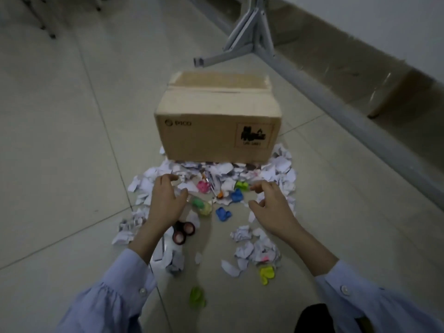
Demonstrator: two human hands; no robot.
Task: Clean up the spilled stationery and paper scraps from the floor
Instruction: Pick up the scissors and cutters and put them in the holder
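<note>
**One head camera, tilted at the floor**

A single wide-angle view looks from the person's head, forward and down at the tiled floor (72, 145). It sits close: the left hand (165, 200) and right hand (272, 207) reach up from the lower frame, and the cardboard box (216, 131) stands just above centre.

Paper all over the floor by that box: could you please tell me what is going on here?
A person is reaching both hands over the spill. The left hand and right hand hold nothing, fingers loosely bent above the paper scraps. Scissors and small coloured pieces lie among them, and the cardboard box stands just behind the pile.
</note>
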